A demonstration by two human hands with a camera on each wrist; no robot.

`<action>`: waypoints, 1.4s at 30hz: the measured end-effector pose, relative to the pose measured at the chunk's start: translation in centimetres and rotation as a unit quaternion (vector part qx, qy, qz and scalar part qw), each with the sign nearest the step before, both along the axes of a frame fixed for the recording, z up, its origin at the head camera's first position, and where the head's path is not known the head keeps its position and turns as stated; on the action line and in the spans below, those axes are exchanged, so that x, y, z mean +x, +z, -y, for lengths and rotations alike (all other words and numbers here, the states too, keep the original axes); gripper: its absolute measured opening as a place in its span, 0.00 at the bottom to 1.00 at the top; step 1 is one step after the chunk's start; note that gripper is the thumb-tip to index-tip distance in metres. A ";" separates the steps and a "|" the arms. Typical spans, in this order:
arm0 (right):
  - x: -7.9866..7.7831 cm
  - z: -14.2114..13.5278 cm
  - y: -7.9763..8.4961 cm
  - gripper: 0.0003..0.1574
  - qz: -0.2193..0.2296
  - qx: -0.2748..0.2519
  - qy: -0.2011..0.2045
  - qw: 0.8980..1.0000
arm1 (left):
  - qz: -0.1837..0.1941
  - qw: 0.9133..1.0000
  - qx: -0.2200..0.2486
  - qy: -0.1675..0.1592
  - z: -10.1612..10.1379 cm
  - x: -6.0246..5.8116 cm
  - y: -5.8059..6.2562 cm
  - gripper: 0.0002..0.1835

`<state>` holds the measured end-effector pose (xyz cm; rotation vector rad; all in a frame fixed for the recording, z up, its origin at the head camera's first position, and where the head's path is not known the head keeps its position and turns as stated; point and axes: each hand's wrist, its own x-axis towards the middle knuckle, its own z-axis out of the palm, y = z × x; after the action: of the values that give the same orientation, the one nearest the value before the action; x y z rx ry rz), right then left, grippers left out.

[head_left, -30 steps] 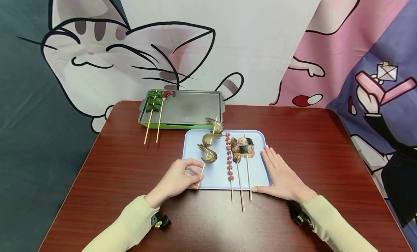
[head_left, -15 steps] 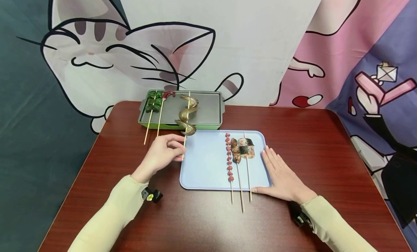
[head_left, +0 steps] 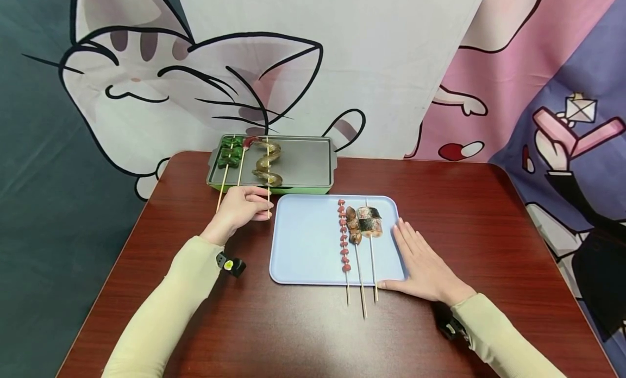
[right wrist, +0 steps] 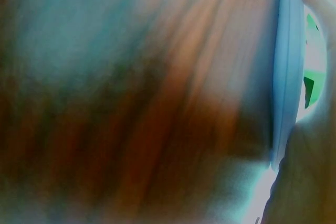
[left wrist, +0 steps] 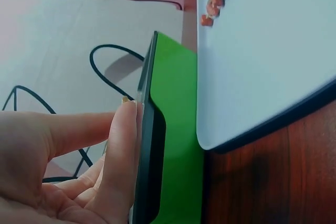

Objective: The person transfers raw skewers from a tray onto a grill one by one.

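Observation:
My left hand (head_left: 242, 207) pinches the bare stick end of a shrimp skewer (head_left: 266, 163), whose shrimps are over the grey top of a green-sided grill pan (head_left: 308, 163). In the left wrist view, the thumb and fingers (left wrist: 123, 150) are in front of the pan's green side; the shrimps are out of sight there. My right hand (head_left: 425, 264) lies with straight fingers along the right edge of a light blue tray (head_left: 303, 242). On that tray lie a skewer of small red pieces (head_left: 344, 237), one of brown chunks (head_left: 354, 226) and one of dark-skinned fish pieces (head_left: 370, 221).
A green pepper skewer (head_left: 231, 152) and a skewer with a dark red curved piece (head_left: 249, 142) lie at the pan's left, sticks jutting over its front edge. The brown wooden table (head_left: 313, 334) carries everything. A cat-print cloth (head_left: 381, 52) hangs behind.
My left hand has carried the shrimp skewer from the tray's left side up and left, over the grill pan beside the dark red one. The right hand has stayed at the tray's edge.

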<state>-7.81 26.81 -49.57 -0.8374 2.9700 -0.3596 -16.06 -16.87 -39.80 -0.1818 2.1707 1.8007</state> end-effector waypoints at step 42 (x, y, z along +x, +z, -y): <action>0.1 0.0 0.0 0.80 -0.008 -0.007 0.005 1.000 | -0.075 0.992 -0.102 0.026 1.5 -0.1 1.2 0.28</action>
<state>-7.75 26.78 -49.53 -0.8596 2.9813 -0.3744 -16.14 -18.35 -38.62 -0.1555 2.4784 1.6647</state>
